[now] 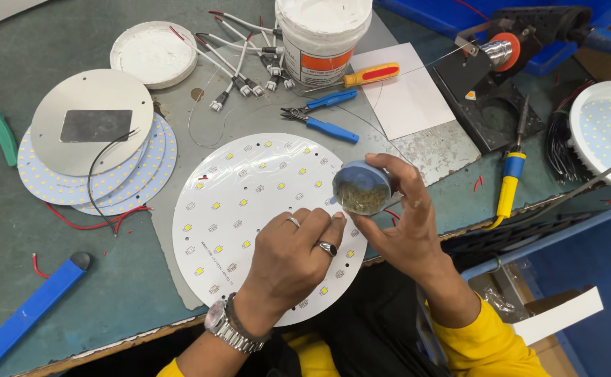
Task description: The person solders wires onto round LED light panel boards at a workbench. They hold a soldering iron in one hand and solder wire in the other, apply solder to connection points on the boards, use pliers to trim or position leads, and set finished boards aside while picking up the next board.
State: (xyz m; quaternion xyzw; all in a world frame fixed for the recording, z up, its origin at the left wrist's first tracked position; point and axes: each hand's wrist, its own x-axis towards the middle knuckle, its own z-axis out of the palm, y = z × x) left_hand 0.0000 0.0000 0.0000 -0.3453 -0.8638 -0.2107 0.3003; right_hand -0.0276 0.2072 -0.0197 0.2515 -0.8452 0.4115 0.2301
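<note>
In the head view, a small round blue tin [361, 187] of brownish paste is gripped by the right hand [403, 223], tilted open-side toward the left hand [295, 258], whose pinched fingers [336, 219] touch its rim, above the white LED disc [249, 209] at its 3 o'clock edge on the desk [75, 293].

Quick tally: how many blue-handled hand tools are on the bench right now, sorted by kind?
Blue-handled pliers: 1
Blue-and-yellow-handled soldering iron: 1
Long blue tool with a black tip: 1
Total: 3
</note>
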